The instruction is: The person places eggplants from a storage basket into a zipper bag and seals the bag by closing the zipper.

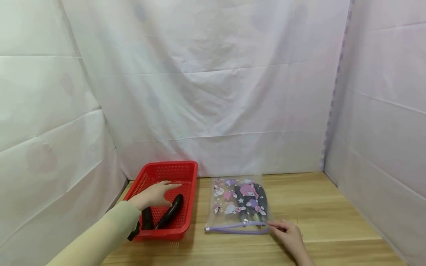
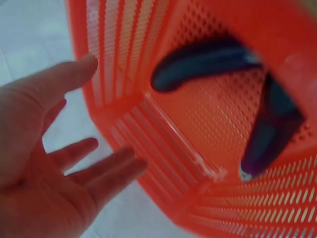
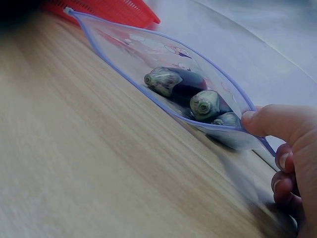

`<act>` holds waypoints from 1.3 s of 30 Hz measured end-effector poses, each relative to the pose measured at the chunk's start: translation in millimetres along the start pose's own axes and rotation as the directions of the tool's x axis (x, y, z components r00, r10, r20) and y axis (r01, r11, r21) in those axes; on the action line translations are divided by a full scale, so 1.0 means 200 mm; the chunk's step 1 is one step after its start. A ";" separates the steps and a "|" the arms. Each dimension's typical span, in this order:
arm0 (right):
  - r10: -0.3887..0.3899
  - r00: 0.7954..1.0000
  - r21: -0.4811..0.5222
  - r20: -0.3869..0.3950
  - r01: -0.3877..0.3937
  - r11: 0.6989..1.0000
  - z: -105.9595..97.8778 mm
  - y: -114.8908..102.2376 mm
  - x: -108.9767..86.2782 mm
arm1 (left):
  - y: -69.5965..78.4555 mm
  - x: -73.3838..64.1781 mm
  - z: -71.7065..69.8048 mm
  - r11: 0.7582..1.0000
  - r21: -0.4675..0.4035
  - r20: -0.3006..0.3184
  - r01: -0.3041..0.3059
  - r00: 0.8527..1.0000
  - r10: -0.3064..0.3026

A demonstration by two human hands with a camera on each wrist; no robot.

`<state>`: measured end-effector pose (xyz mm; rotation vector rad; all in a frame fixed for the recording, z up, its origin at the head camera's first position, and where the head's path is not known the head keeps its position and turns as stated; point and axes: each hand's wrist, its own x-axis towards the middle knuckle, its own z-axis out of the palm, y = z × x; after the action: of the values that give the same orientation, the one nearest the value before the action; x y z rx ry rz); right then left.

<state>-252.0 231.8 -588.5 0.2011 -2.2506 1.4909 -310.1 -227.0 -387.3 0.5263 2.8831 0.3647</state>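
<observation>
My left hand (image 1: pixel 156 194) is over the red basket (image 1: pixel 193 192), fingers spread and holding nothing. Beneath it in the basket lie two dark eggplants, one on the right (image 1: pixel 171 212) and another (image 1: pixel 147 218) partly hidden by my sleeve. In the left wrist view both eggplants (image 2: pixel 203 64) lie apart from my fingers. My right hand (image 1: pixel 288 236) pinches the right end of the purple zip edge on a clear printed bag (image 1: pixel 219 218). The bag's mouth gapes, and the right wrist view shows several eggplants (image 3: pixel 188 87) inside, stem ends toward the opening.
A wooden table (image 1: pixel 326 218) carries the basket at left and the bag in the middle. White cloth (image 1: pixel 213 103) hangs behind and on both sides of the table. The zip slider (image 1: pixel 208 229) sits at the bag's left corner, close to the basket.
</observation>
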 end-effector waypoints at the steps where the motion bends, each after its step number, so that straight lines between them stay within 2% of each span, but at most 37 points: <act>1: -0.008 1.000 -0.004 0.000 0.008 1.000 0.00 0.00 0.01 | -0.01 0.01 -0.01 1.000 -0.007 0.020 0.005 1.000 -0.005; 4: -0.013 1.000 -0.010 0.004 0.013 1.000 0.00 0.01 0.02 | -0.05 0.05 -0.03 0.999 -0.029 0.067 0.019 0.998 -0.017; 8: 0.004 1.000 -0.022 0.005 -0.003 1.000 -0.01 0.02 0.04 | -0.09 0.13 -0.04 0.998 -0.038 0.101 0.058 0.993 -0.054; 12: 0.016 1.000 -0.027 0.004 -0.016 0.999 -0.01 0.02 0.05 | -0.11 0.20 -0.05 0.993 -0.051 0.130 0.102 0.987 -0.095; 15: 0.020 1.000 -0.023 0.001 -0.020 1.000 -0.02 0.01 0.05 | -0.11 0.24 -0.05 0.985 -0.098 0.174 0.142 0.977 -0.124; 20: 0.012 1.000 -0.018 -0.008 -0.012 1.000 -0.01 0.02 0.03 | -0.10 0.23 -0.02 0.974 -0.121 0.234 0.192 0.959 -0.160; 23: 0.006 1.000 -0.019 -0.003 -0.006 1.000 0.00 0.02 0.02 | -0.09 0.21 0.00 0.979 -0.094 0.236 0.181 0.959 -0.155; 29: 0.014 1.000 -0.024 -0.009 -0.014 1.000 0.01 0.02 0.01 | -0.07 0.20 0.07 0.968 -0.152 0.239 0.197 0.958 -0.158; 34: -0.003 1.000 -0.016 -0.002 0.003 1.000 0.01 0.01 0.01 | -0.07 0.21 0.11 0.950 -0.177 0.280 0.257 0.939 -0.202; 39: 0.005 1.000 -0.008 0.006 -0.005 1.000 0.01 0.01 0.01 | -0.07 0.22 0.14 0.948 -0.138 0.314 0.286 0.920 -0.232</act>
<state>-255.2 231.7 -589.2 0.1978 -2.2629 1.4852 -349.5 -217.1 -423.8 0.1447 2.5529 0.4569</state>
